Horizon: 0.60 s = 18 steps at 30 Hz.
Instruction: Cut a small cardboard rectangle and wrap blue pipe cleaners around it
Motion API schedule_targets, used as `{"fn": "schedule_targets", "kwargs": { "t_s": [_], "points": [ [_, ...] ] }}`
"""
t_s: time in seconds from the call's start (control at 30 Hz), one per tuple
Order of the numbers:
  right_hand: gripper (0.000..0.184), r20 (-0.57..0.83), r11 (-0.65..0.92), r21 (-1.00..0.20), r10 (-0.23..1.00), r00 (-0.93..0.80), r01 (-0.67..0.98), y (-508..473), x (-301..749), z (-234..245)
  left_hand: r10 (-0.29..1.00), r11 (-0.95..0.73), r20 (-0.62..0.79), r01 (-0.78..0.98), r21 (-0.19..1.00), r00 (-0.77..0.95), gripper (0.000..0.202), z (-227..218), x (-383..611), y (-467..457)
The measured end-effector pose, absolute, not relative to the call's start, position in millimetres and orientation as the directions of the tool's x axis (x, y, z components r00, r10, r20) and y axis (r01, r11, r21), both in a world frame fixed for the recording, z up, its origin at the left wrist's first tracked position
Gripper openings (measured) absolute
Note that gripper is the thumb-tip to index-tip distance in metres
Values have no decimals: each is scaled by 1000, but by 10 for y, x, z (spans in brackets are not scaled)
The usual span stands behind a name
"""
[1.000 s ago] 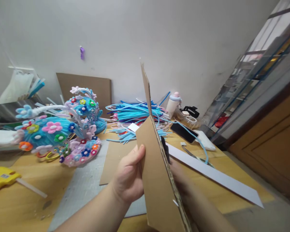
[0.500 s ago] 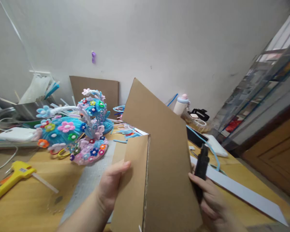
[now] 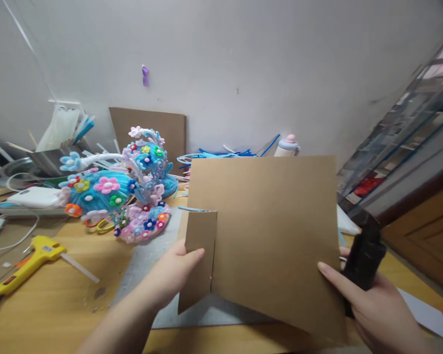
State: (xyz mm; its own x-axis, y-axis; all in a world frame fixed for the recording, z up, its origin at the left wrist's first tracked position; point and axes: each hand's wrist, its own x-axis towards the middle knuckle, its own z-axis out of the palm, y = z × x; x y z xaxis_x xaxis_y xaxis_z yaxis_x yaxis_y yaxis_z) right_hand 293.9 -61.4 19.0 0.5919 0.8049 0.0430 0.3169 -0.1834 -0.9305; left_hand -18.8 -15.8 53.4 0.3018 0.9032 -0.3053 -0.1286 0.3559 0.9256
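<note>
A large brown cardboard sheet (image 3: 273,221) is held up in front of me, over a grey cutting mat (image 3: 210,314). At its lower left is a narrower cardboard section (image 3: 199,246), with a dark line between the two; I cannot tell whether they are still joined. My left hand (image 3: 180,270) grips this narrow section, thumb in front, fingers hidden behind. My right hand (image 3: 369,300) pinches the sheet's right edge with the thumb in front. It also holds a blurred black hand tool (image 3: 365,253), whose exact kind I cannot make out.
Left of the sheet stands a blue and pink fuzzy flower craft (image 3: 107,191). A yellow glue gun (image 3: 33,263) lies at the left. Behind are another cardboard sheet (image 3: 147,132), blue fuzzy stems (image 3: 225,153) and a bottle (image 3: 287,147). A white strip (image 3: 428,314) lies at right.
The large sheet has swung round from a slant to nearly level and faces me more squarely. My right hand has moved right with the black tool; the left hand keeps hold of the narrow section.
</note>
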Motion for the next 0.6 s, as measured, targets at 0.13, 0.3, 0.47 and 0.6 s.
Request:
{"fn": "schedule_targets", "kwargs": {
  "t_s": [0.13,0.3,0.47,0.6],
  "points": [
    [57,24,-189,-935,810,586,299,-717,2670,94,973,160,-158,-1,987,170,60,354,78,-183],
    [52,-158,-158,-986,797,584,-50,-810,2360,-80,981,-179,196,436,882,5,67,256,275,-226],
    [61,-177,-42,-967,819,545,-250,-725,2422,-101,993,-106,92,190,976,79,71,412,87,-136],
    [72,-214,-18,-932,834,508,-362,-709,2499,-174,883,226,-216,25,974,417,51,466,-56,-101]
  ]
}}
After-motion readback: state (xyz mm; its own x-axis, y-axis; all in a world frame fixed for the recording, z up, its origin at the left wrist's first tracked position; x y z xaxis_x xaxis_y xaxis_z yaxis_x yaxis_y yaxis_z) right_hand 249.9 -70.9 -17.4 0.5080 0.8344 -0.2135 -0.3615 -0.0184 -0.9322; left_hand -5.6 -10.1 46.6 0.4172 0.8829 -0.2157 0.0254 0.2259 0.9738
